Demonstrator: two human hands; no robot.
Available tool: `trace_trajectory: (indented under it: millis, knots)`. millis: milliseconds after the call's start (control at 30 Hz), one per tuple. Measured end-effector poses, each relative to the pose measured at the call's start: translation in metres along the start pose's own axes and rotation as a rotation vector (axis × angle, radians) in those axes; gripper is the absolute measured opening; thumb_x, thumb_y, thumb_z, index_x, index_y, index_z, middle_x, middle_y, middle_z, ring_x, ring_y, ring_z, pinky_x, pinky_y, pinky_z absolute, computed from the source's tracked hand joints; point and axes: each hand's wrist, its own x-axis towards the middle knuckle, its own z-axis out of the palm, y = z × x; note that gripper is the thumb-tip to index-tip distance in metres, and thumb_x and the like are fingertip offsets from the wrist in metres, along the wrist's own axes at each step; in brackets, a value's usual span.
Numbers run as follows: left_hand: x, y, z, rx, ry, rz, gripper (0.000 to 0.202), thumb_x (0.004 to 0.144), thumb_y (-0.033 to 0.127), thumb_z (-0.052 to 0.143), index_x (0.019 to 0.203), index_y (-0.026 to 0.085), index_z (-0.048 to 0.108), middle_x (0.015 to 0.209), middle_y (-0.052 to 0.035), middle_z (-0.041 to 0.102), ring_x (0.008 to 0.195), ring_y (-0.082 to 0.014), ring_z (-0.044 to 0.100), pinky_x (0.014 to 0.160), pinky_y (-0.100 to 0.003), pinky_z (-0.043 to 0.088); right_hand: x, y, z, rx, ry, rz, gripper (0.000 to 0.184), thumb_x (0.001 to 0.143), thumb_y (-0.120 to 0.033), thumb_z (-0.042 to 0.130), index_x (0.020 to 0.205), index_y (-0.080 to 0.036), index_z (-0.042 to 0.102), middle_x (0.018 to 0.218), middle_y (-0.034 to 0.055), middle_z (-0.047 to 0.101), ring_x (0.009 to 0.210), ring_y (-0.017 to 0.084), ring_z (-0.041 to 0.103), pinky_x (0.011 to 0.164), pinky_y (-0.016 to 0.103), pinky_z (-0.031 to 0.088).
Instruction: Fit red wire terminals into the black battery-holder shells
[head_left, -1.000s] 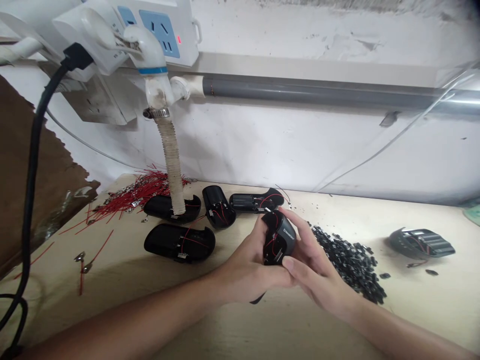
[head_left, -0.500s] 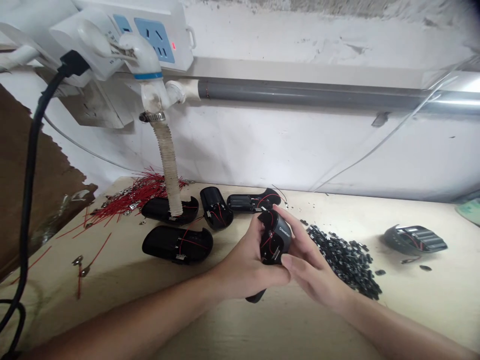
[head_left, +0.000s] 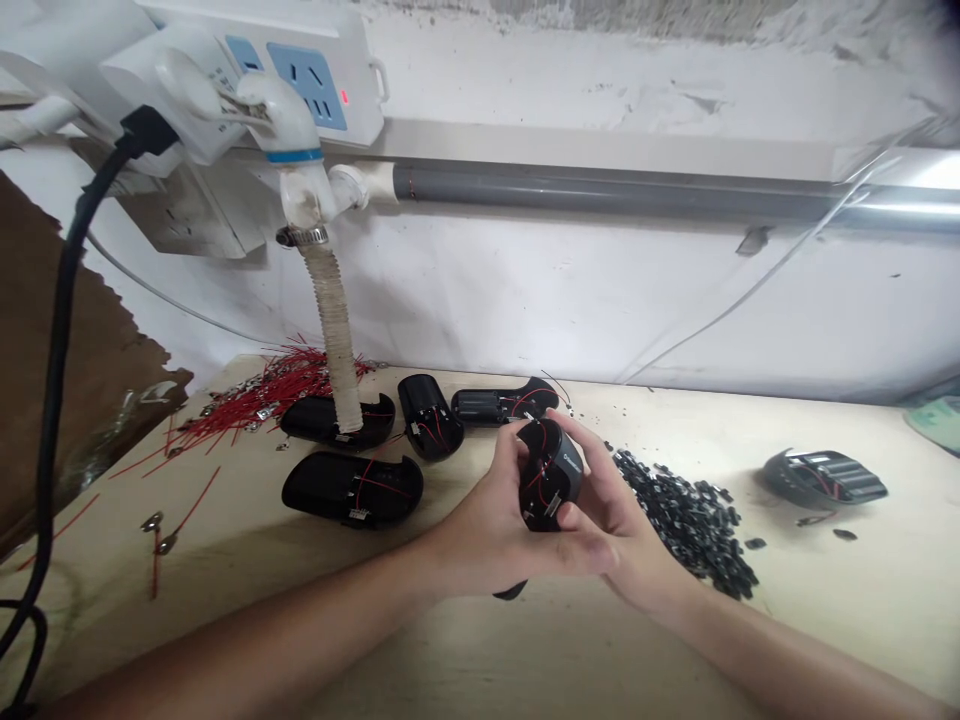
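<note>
Between my hands, above the table, is a black plastic housing (head_left: 541,475) with thin red wires and a small white connector inside its hollow. Pale lettering shows on its right side. My left hand (head_left: 491,530) wraps round its left and lower part, the thumb stretched across the front. My right hand (head_left: 611,520) holds the right side, its fingers behind the housing and its thumb bent near the lower front edge. The left thumb reaches the right hand. The housing's lower end shows below my left hand; its back is hidden.
Similar black housings (head_left: 352,490) with red wires lie left and behind. A heap of small black pieces (head_left: 697,520) sits right of my hands, another housing (head_left: 825,478) farther right. Red wires with metal tabs (head_left: 277,390) pile at back left. A ribbed hose (head_left: 334,330) hangs over the table.
My left thumb has stretched farther right across the front of the housing, onto the right hand. My right thumb has bent and shifted slightly. The housing is turned a little.
</note>
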Motion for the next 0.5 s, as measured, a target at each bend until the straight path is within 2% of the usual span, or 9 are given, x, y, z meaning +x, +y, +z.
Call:
trace_trajectory:
  millis: [100, 167, 233, 367, 500]
  knots:
    - [0.0003, -0.0012, 0.0021, 0.02, 0.012, -0.023, 0.073, 0.076, 0.037, 0.092, 0.127, 0.021, 0.042, 0.121, -0.0093, 0.054, 0.11, -0.0252, 0.058, 0.088, -0.039, 0.053, -0.0004, -0.0009, 0.0026, -0.075, -0.007, -0.043, 0.066, 0.103, -0.049, 0.072, 0.161, -0.053, 0.04, 0.14, 0.0039, 0.062, 0.12, 0.021, 0.063, 0.108, 0.039, 0.054]
    - [-0.0002, -0.0001, 0.0039, 0.049, 0.028, -0.038, 0.072, 0.08, 0.039, 0.089, 0.133, 0.02, 0.044, 0.117, -0.0084, 0.056, 0.108, -0.0246, 0.058, 0.089, -0.041, 0.052, -0.0018, -0.002, 0.0042, -0.134, -0.01, -0.065, 0.064, 0.107, -0.049, 0.064, 0.164, -0.049, 0.036, 0.154, 0.0066, 0.054, 0.126, 0.025, 0.061, 0.111, 0.045, 0.054]
    - [-0.0009, 0.0013, 0.006, 0.063, 0.052, -0.055, 0.068, 0.084, 0.038, 0.086, 0.135, 0.02, 0.045, 0.116, -0.0079, 0.058, 0.108, -0.0243, 0.058, 0.092, -0.042, 0.052, -0.0036, -0.0033, 0.0053, -0.198, 0.003, -0.076, 0.061, 0.11, -0.049, 0.058, 0.166, -0.048, 0.033, 0.16, 0.008, 0.049, 0.131, 0.028, 0.058, 0.115, 0.05, 0.051]
    - [-0.0023, 0.0008, 0.0087, 0.062, 0.077, -0.072, 0.063, 0.085, 0.036, 0.083, 0.133, 0.019, 0.047, 0.113, -0.007, 0.058, 0.106, -0.0232, 0.056, 0.093, -0.042, 0.052, -0.0064, -0.006, 0.0069, -0.279, 0.022, -0.088, 0.058, 0.111, -0.052, 0.053, 0.165, -0.049, 0.032, 0.157, 0.0085, 0.051, 0.137, 0.032, 0.056, 0.118, 0.057, 0.049]
    - [-0.0027, -0.0022, 0.0089, 0.073, 0.076, -0.059, 0.06, 0.088, 0.037, 0.081, 0.133, 0.019, 0.045, 0.116, -0.0076, 0.058, 0.105, -0.0226, 0.057, 0.091, -0.041, 0.052, -0.0078, -0.0088, 0.0087, -0.288, 0.048, -0.071, 0.057, 0.111, -0.05, 0.055, 0.163, -0.05, 0.033, 0.151, 0.0076, 0.056, 0.126, 0.029, 0.062, 0.11, 0.053, 0.056]
